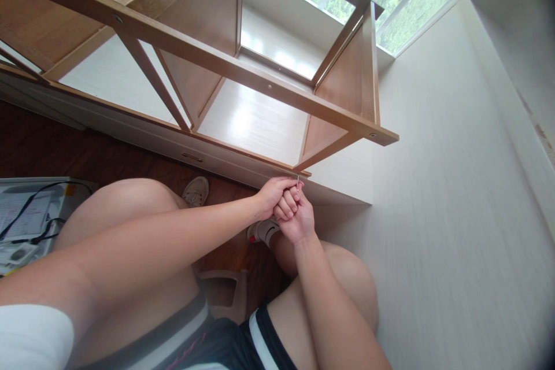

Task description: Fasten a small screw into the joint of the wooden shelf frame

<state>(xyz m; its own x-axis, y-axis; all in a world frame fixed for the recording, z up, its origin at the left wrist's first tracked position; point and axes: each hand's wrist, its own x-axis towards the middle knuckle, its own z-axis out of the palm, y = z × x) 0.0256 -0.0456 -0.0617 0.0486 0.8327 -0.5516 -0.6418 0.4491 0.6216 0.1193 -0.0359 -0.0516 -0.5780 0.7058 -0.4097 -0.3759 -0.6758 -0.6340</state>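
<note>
My left hand (274,192) and my right hand (296,218) meet just below the lower corner of a wooden shelf frame (260,81) that lies tilted on its side. The fingers of both hands are curled and pressed together. Between the fingertips stands a thin, small metal piece (298,180), a screw or pin, pointing up at the frame's bottom rail. My right hand pinches it; my left hand covers it from the left. Both forearms reach over my bare knees.
A white wall (455,214) rises on the right, with windows (411,6) above. The dark wood floor (87,153) ends at a pale raised step (191,147). A plastic box with papers and black cables (30,219) sits at left. My shoes (196,191) rest below the frame.
</note>
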